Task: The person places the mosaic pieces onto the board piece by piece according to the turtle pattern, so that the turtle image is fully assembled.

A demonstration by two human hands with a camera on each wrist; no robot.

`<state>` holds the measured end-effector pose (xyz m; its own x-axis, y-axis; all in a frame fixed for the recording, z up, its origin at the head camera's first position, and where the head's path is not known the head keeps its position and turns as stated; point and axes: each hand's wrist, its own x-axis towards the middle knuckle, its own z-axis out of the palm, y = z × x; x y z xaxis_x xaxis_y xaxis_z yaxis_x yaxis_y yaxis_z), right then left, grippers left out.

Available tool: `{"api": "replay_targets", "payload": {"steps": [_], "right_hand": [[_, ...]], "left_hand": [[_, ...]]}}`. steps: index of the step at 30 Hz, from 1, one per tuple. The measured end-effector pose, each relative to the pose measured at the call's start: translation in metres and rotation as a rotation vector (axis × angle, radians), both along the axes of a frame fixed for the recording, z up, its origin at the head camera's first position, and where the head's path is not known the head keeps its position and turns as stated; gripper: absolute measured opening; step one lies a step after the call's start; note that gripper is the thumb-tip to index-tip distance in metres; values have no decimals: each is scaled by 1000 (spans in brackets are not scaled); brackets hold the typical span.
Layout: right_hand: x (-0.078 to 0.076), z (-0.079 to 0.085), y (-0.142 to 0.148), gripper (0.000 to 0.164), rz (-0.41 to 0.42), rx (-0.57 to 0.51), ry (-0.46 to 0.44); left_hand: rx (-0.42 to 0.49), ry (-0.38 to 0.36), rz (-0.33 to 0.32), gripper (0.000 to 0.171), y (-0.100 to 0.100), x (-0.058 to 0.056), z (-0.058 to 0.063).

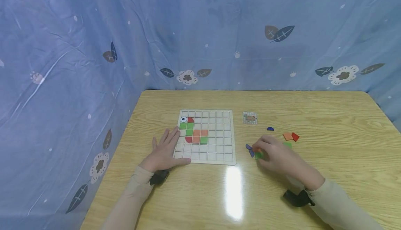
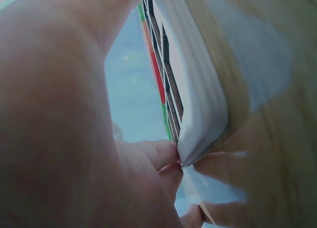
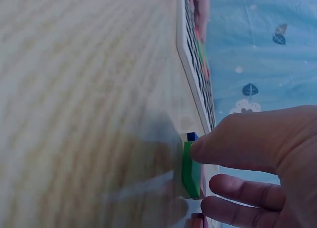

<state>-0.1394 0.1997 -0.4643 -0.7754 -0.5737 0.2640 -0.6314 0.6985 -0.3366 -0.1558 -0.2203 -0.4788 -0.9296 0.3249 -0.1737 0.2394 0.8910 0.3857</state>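
A white grid board (image 1: 219,136) lies on the table, with green, orange and red tiles and an eye tile (image 1: 183,119) set in its left part. My left hand (image 1: 164,150) rests at the board's left edge, fingers spread, thumb along the near edge. My right hand (image 1: 275,155) is bent over loose tiles right of the board. Its thumb and fingertips pinch at an orange tile (image 1: 258,150), mostly hidden, right over a green tile (image 3: 190,173). Two purple tiles (image 1: 250,150) lie just left of these fingertips.
A small picture card (image 1: 250,118) lies right of the board. Farther right are a blue half-round tile (image 1: 270,128), an orange square (image 1: 287,136), a red tile (image 1: 295,137) and a green tile (image 1: 288,144) partly behind the right hand. Blue curtain (image 1: 219,49) hangs behind the table.
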Motion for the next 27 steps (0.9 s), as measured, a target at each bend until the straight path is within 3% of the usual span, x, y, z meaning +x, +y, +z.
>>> {"api": "replay_targets", "payload": {"steps": [10, 21, 27], "right_hand": [[4, -7, -2, 31, 15, -13, 57], [4, -11, -3, 30, 43, -33, 43], [1, -9, -3, 30, 55, -62, 93]], "left_hand": [[-3, 9, 0, 121, 0, 0, -1], [-6, 2, 3, 121, -1, 0, -1], [-3, 4, 4, 121, -1, 0, -1]]}}
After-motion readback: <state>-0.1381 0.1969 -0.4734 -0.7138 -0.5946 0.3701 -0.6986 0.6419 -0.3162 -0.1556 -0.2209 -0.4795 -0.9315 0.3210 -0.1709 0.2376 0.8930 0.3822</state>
